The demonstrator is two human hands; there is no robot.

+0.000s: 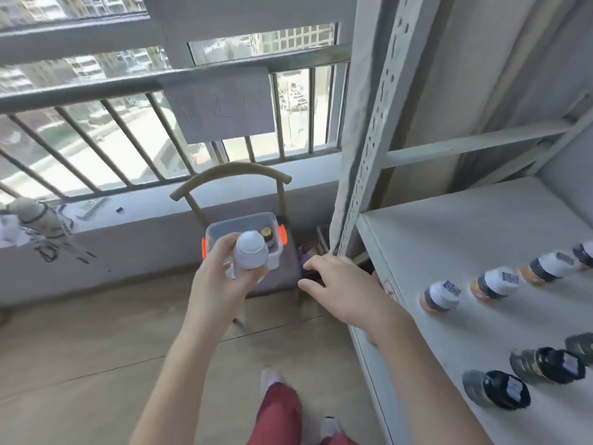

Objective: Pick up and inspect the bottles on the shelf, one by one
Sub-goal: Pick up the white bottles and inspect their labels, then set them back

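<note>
Inspection looks to be the step in hand: the left hand (221,277) grips a white bottle (250,255), fingers and thumb curled round its body, with the rounded cap turned toward the camera. The bottle hangs just above the near rim of a clear box (224,226) with orange latches, which stands on the seat of a chair (231,175) by the window. To do this well, I judge, the grip should sit low on the body so cap and label are free to see, and the bottle should be turned slowly, since smooth plastic could slip from a loose hold. The right hand (340,284) holds nothing, its fingers loosely spread, between the chair and the front edge of the shelf (465,239).

Inside the box, one small dark bottle (267,234) with a yellowish cap stands at the far right corner; whether more lies behind the hand I cannot tell. On the shelf board a row of white-and-orange bottles (441,297) runs across the middle, and a row of dark bottles (500,390) runs nearer the front edge — likely those yet to be checked.
</note>
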